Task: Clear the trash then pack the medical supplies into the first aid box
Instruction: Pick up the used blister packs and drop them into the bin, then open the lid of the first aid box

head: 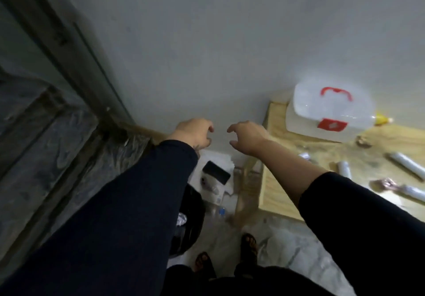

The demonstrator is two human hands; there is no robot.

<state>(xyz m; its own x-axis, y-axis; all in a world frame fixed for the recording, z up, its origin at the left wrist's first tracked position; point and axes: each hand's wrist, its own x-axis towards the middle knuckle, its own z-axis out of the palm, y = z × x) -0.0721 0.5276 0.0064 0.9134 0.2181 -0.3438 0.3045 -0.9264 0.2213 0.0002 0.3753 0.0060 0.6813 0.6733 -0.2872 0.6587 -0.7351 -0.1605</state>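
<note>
My left hand [193, 132] and my right hand [247, 135] are stretched out side by side in front of the grey wall, left of the wooden table [276, 180]. Both have loosely curled fingers and hold nothing. A translucent white first aid box [328, 111] with a red handle and red label stands shut at the table's back. Several white rolls lie on the table, among them a long one [406, 164], a short one [344, 168] and one by the right edge [415, 192]. A dark trash bin [192, 222] with crumpled foil inside stands below my left arm.
A crumpled brownish scrap [384, 184] and a small brown bit [364, 141] lie on the table; a yellow thing [381, 121] pokes out behind the box. On the floor lie white boxes with a black phone-like object [216, 172]. A plastic-wrapped dark frame [46, 134] fills the left.
</note>
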